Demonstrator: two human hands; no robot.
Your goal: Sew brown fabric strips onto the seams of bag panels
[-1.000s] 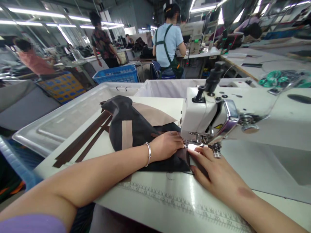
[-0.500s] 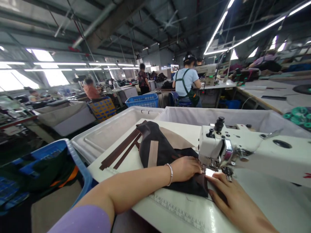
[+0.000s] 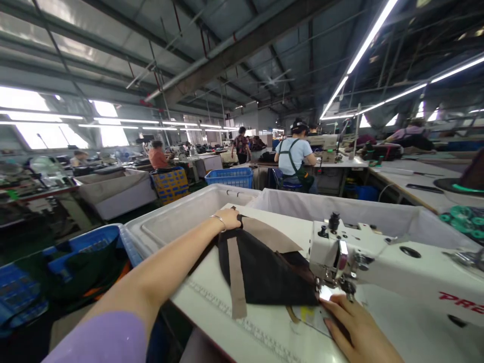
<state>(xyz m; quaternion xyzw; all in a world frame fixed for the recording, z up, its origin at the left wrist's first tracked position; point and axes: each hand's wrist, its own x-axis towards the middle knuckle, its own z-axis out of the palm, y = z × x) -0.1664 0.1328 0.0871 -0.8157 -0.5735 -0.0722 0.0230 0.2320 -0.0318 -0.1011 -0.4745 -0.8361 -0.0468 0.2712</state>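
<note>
A black fabric piece (image 3: 270, 272) with a beige strip (image 3: 237, 277) on it lies on the white sewing table (image 3: 212, 297), its right corner at the presser foot of the white sewing machine (image 3: 328, 252). A larger beige panel (image 3: 270, 234) shows behind it. My left hand (image 3: 229, 220), a bracelet at its wrist, reaches to the fabric's far left end, fingers closed on the edge. Just in front of the lit needle area, my right hand (image 3: 351, 322) lies with fingers stretched out, the fingertips close to the fabric's corner. Brown strips are mostly hidden behind my left arm.
White bins (image 3: 181, 212) stand behind the table. At left is a blue basket (image 3: 128, 247) holding dark green and orange material. Green spools (image 3: 463, 222) sit at far right. A person in a light blue shirt (image 3: 293, 156) sits ahead at another machine.
My left hand has moved from beside the needle to the fabric's far left end. The fabric now lies flatter, its beige strip reaching toward me. My right hand stays near the needle.
</note>
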